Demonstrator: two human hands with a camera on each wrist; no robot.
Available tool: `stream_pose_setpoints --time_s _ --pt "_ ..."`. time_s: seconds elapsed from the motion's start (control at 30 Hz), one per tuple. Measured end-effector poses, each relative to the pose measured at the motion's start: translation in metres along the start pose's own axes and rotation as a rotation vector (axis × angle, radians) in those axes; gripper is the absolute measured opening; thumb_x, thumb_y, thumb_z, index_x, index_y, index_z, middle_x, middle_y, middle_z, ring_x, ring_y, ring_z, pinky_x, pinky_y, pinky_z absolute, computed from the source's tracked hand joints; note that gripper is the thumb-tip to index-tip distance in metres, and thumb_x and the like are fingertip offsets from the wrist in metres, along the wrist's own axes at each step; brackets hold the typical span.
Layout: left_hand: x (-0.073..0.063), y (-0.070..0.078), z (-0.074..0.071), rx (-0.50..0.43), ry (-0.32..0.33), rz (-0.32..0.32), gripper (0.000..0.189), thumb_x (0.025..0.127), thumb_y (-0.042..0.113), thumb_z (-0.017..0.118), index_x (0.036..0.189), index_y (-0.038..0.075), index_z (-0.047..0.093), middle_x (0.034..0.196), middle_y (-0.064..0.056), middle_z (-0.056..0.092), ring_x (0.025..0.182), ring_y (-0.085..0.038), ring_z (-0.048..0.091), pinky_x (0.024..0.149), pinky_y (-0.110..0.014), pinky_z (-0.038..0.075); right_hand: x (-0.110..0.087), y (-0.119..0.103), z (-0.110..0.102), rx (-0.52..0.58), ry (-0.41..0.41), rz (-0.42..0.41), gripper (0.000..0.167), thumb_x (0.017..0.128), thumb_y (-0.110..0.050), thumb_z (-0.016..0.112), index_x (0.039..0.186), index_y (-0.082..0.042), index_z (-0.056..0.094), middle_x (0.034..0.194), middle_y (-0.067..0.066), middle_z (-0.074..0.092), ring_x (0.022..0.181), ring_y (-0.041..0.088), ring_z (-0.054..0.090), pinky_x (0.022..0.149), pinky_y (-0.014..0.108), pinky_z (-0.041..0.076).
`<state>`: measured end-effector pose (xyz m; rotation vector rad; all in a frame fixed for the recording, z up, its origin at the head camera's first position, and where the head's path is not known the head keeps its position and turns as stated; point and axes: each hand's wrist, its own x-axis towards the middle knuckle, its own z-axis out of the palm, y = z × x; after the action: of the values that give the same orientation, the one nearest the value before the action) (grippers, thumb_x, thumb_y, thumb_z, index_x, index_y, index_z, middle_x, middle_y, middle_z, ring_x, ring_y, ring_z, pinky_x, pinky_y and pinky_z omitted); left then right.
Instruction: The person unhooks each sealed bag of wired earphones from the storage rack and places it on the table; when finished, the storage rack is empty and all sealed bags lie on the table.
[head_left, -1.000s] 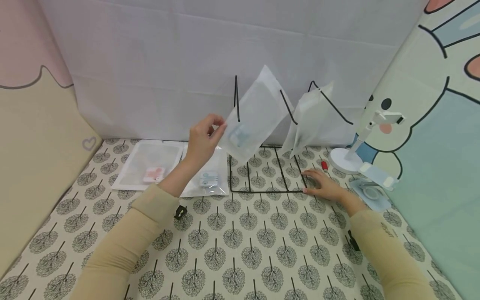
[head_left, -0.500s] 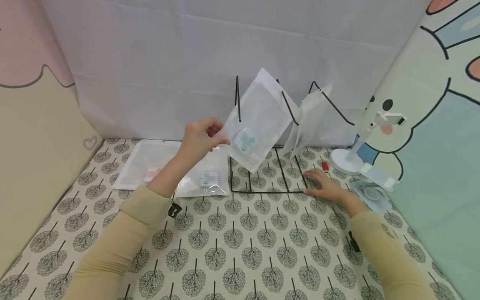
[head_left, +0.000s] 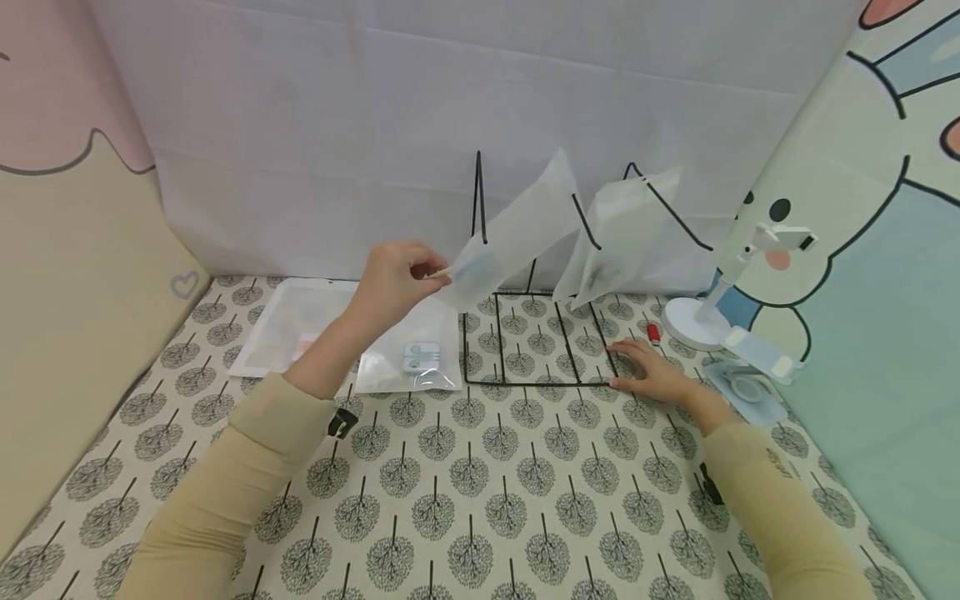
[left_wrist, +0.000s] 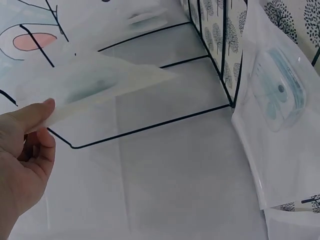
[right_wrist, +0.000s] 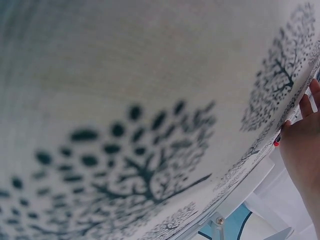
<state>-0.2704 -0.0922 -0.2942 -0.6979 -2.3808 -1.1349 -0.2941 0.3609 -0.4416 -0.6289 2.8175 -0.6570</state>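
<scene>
My left hand [head_left: 397, 279] pinches one edge of a translucent white zip bag [head_left: 517, 237] with a pale blue item inside. The bag hangs tilted above the table, among the upright loops at the left part of a black wire rack [head_left: 525, 384]. In the left wrist view, the thumb and fingers of the left hand [left_wrist: 25, 155] grip the bag [left_wrist: 105, 85] by its edge. My right hand [head_left: 652, 373] rests low at the rack's right end, thumb and fingertips spread and touching its end wire. Several more white bags [head_left: 622, 225] stand between the rack's right loops.
Two flat bags lie left of the rack, one with pale blue earphones [head_left: 422, 358], the other with a pink item [head_left: 303, 343], partly hidden by my arm. To the right are a red piece [head_left: 653, 334], a white phone stand [head_left: 693, 323] and a pale blue stand [head_left: 746, 387].
The left hand has drawn back slightly to the left and still holds the bag's edge. The bag has swung from facing me to a flatter, slanted pose. The right hand stays put.
</scene>
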Motion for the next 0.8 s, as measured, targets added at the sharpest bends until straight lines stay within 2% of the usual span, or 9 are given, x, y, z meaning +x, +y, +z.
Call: stream_pose_setpoints --time_s 0.13,0.27,0.4,0.63,0.8 --pt "-0.004 -0.004 0.005 -0.006 0.145 0.111 0.004 0.077 0.001 0.074 0.081 0.002 0.073 0.074 -0.006 0.064 0.064 -0.014 0.051 0.056 -0.016 0.040 0.000 0.000 0.000 0.003 0.002 -0.007 0.072 0.087 -0.044 0.064 0.144 -0.011 0.036 0.151 0.021 0.022 0.138 0.045 0.018 0.104 0.069 0.022" --pt "-0.006 -0.006 0.010 -0.008 0.258 0.240 0.006 0.075 -0.003 0.074 0.078 0.001 0.071 0.080 -0.009 0.063 0.071 -0.019 0.057 0.059 -0.024 0.050 -0.001 -0.001 -0.001 0.005 0.005 -0.016 0.072 0.087 -0.043 0.065 0.144 -0.010 0.036 0.151 0.022 0.022 0.137 0.045 0.019 0.104 0.069 0.023" --pt "-0.007 -0.007 0.014 0.011 0.310 0.327 0.008 0.076 -0.005 0.071 0.080 0.000 0.067 0.086 -0.013 0.064 0.079 -0.024 0.059 0.063 -0.032 0.054 -0.002 0.000 0.000 -0.001 0.008 -0.021 0.071 0.087 -0.042 0.065 0.144 -0.010 0.036 0.150 0.022 0.023 0.137 0.045 0.020 0.104 0.068 0.024" --pt "-0.007 -0.005 0.017 0.049 0.360 0.435 0.011 0.079 -0.008 0.065 0.087 -0.002 0.065 0.088 -0.014 0.070 0.081 -0.025 0.066 0.074 -0.030 0.056 -0.002 0.003 0.001 0.005 0.009 -0.018 0.071 0.087 -0.041 0.065 0.144 -0.010 0.036 0.150 0.022 0.022 0.137 0.045 0.020 0.104 0.068 0.024" --pt "-0.006 -0.002 0.018 0.101 0.418 0.529 0.013 0.079 -0.006 0.067 0.091 -0.001 0.065 0.088 -0.014 0.071 0.081 -0.026 0.069 0.073 -0.031 0.058 -0.003 0.001 -0.001 0.004 0.013 -0.025 0.069 0.088 -0.040 0.065 0.144 -0.009 0.036 0.149 0.024 0.023 0.136 0.047 0.021 0.103 0.069 0.023"
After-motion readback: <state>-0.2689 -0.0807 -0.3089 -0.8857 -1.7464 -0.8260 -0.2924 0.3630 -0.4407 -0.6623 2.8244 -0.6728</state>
